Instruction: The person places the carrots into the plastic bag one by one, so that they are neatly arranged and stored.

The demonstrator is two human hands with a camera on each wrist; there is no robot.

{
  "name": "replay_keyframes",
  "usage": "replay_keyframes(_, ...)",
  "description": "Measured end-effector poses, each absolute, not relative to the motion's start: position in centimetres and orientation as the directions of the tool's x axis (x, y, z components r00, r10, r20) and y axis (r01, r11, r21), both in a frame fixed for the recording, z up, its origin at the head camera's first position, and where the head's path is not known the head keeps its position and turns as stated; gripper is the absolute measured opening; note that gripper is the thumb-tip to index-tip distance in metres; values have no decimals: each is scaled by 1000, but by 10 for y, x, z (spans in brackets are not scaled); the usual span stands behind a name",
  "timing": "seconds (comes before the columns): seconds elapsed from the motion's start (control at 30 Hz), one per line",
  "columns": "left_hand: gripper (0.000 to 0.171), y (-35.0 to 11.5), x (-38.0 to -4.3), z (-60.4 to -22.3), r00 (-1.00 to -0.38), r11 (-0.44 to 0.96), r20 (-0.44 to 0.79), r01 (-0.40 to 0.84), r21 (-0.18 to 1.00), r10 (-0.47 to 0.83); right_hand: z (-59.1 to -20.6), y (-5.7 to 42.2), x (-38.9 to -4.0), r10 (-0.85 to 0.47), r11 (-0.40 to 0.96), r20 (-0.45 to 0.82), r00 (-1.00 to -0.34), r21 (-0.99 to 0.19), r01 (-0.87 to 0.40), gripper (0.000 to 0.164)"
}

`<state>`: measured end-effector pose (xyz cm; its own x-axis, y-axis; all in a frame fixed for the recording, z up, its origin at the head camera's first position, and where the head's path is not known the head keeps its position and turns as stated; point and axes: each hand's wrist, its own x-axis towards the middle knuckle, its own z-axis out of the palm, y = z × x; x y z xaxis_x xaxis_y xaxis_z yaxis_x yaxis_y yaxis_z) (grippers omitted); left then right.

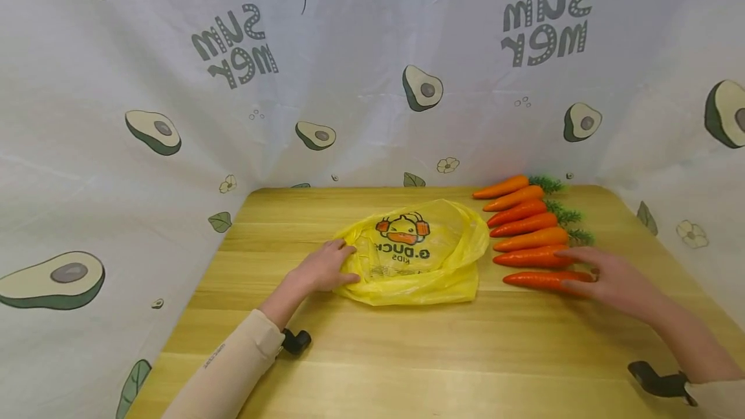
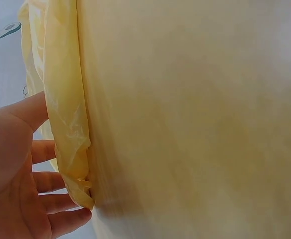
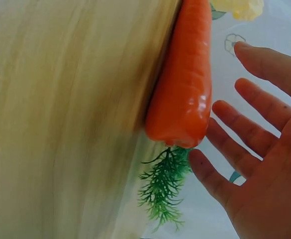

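A yellow plastic bag [image 1: 431,257] with a duck print lies flat, its mouth loosely gathered. At the bag's left edge, my left hand [image 1: 326,267] touches the plastic with its thumb and fingers spread; in the left wrist view, fingertips [image 2: 75,217] meet the bag's folded edge [image 2: 68,114]. My right hand [image 1: 617,280] hovers over the nearest carrot [image 1: 538,280], near its leafy end. In the right wrist view that orange carrot [image 3: 185,84] has green leaves [image 3: 165,186], and the fingers are extended beside it, not curled round it.
Several more carrots [image 1: 518,212] lie in a column behind the nearest one, right of the bag, leaves toward the right. Everything rests on a wooden table [image 1: 361,361]. A white curtain [image 1: 361,89] with avocado prints hangs around its back and sides.
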<state>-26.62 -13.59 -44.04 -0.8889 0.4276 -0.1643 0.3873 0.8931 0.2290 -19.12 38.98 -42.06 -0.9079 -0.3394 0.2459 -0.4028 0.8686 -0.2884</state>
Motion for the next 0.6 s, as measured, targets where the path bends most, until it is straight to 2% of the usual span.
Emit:
replay_keyframes(0.3,71,-133,-265,-437,-892,899,-167,385,208,420,-423,387,-193,-337,869,226,-914,-298,-394,51)
replay_keyframes(0.5,71,-132,-264,-435,-892,902,-179,379,206,416,-430,391,-196,-367,867,252,-896,-255,-427,45)
replay_keyframes(0.6,71,-131,-265,-434,-888,899,-181,388,202,423,-433,394,-197,-361,865,227,-904,-282,-416,43)
